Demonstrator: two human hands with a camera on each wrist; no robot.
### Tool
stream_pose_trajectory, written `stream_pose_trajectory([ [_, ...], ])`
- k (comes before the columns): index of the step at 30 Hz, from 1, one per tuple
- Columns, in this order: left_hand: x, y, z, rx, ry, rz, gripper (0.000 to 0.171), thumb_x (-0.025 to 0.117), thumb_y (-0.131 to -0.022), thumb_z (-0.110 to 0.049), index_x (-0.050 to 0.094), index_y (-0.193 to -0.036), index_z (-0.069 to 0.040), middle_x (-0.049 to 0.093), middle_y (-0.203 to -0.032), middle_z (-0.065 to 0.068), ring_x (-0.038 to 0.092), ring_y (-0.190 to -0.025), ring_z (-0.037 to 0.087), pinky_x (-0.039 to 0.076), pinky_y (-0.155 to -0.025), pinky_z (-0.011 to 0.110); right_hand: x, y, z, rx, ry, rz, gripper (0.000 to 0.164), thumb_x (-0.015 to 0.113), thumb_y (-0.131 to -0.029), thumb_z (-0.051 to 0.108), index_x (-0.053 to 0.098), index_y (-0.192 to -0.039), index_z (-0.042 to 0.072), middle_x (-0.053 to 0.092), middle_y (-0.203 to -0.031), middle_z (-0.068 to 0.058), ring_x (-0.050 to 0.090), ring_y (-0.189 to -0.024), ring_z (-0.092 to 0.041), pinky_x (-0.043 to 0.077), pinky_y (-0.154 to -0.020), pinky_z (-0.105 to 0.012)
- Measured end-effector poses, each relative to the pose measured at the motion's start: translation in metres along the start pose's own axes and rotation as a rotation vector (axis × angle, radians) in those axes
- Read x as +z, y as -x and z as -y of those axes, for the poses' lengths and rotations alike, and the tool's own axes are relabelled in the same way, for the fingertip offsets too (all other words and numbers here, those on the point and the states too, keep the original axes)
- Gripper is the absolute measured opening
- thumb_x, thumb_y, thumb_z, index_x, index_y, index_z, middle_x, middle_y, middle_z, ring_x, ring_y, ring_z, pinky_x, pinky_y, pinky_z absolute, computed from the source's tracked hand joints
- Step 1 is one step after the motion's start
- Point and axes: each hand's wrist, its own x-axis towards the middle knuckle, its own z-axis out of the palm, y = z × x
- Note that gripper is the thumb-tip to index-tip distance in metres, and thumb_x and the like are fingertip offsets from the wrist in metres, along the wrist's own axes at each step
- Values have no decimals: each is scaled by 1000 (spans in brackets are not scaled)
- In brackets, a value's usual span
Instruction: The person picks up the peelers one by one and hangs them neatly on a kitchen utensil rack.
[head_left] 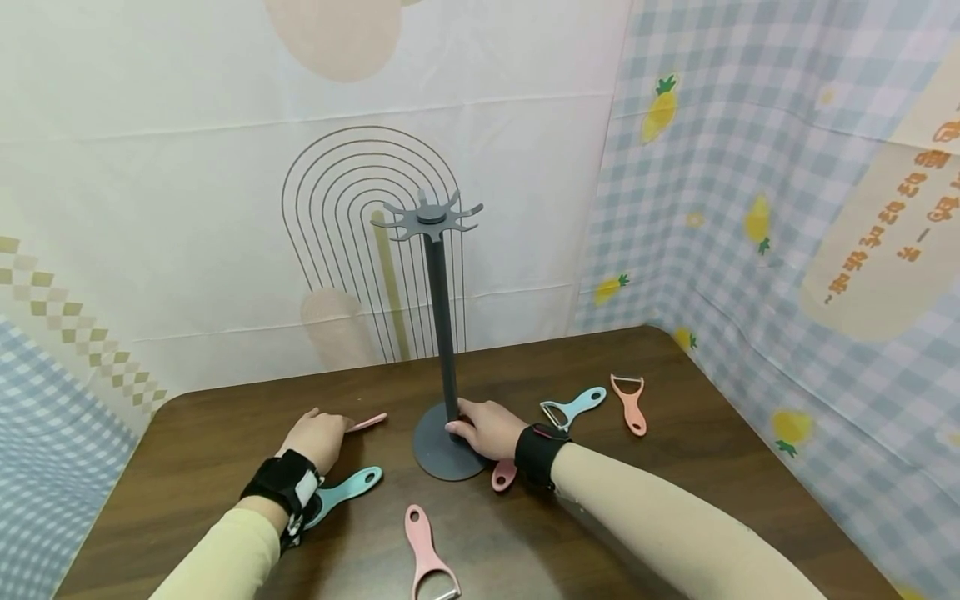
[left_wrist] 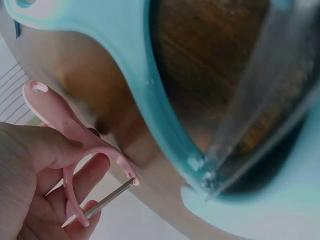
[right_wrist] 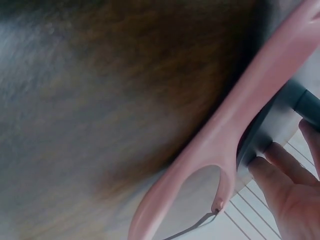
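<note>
A pink peeler (left_wrist: pixel 60 112) is pinched by my left hand (head_left: pixel 315 437), thumb on one side and fingers on the other. In the head view only its handle end shows past the fingers. Under the left wrist lies a teal peeler (head_left: pixel 347 492), large in the left wrist view. A dark grey rotating-style utensil stand (head_left: pixel 441 317) with several hooks on top stands upright on a round base (head_left: pixel 442 458). My right hand (head_left: pixel 491 427) grips the pole low down, just above that base. Partly hidden beneath the right wrist is another pink peeler (right_wrist: pixel 225 120).
A pink peeler (head_left: pixel 422 537) lies near the front of the brown table (head_left: pixel 247 417). To the right of the stand lie a light blue peeler (head_left: pixel 583 402) and an orange-pink peeler (head_left: pixel 632 408). Patterned cloth (head_left: pixel 525 208) hangs behind the table and along its sides.
</note>
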Motion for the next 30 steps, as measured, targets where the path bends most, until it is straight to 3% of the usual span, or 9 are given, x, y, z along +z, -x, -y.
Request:
stream_pose_trajectory([
  [2,-2,2,3,1,28,-13,47,57,-82,19,68,-121,-7,71,-104,12,64,-102,34,34,-103,57,-1,0,1,-2,-4,8,31,53,-100,37,57,-121,15,67,-101,3,60,-90,-5,49,-83,-29],
  [4,-5,4,6,7,40,-48,48,57,-82,19,67,-120,-7,71,-101,12,65,-99,35,34,-102,58,-2,0,2,-2,-5,17,31,53,-100,37,56,-121,15,67,-101,3,60,-90,-5,49,-83,-29],
  [7,-12,2,10,9,53,-117,40,58,-82,16,70,-113,-7,72,-92,10,67,-90,33,38,-99,58,-5,-2,4,3,0,19,31,53,-100,37,56,-122,15,67,-102,3,60,-91,-5,49,-85,-29],
  [9,-17,-1,12,-1,79,-161,26,60,-84,11,72,-102,-4,71,-83,8,67,-80,29,46,-91,54,-6,-3,4,4,6,21,31,54,-100,36,56,-122,15,67,-103,2,60,-91,-5,49,-85,-29],
  [12,-27,-4,10,-15,186,-201,27,59,-86,8,71,-107,-3,70,-85,11,66,-78,28,51,-79,50,-5,-3,2,5,16,26,32,54,-100,36,56,-124,15,67,-104,2,60,-91,-4,49,-85,-29],
  [15,-36,-5,4,-13,305,-248,31,56,-89,7,66,-118,0,70,-99,18,66,-87,32,52,-76,49,-3,-1,1,5,20,41,34,54,-100,37,55,-126,15,67,-106,2,60,-92,-4,49,-85,-28],
  [21,-69,-9,-14,-17,503,-437,30,53,-97,-4,60,-127,0,67,-108,20,65,-88,30,51,-75,47,-1,0,1,-23,27,58,40,54,-99,38,54,-130,12,67,-109,1,60,-96,-5,48,-87,-29],
  [25,-92,-13,-26,-18,653,-578,32,51,-101,-10,57,-131,-2,66,-114,19,65,-100,29,53,-80,45,2,-2,0,-44,58,59,37,55,-98,38,56,-127,14,68,-109,2,61,-98,-7,48,-87,-29],
  [30,-114,-20,-40,23,730,-733,31,51,-101,-13,58,-129,-2,67,-112,14,65,-97,22,52,-75,28,-1,-3,3,-55,61,74,31,57,-98,36,58,-122,16,68,-110,2,62,-99,-8,48,-88,-29],
])
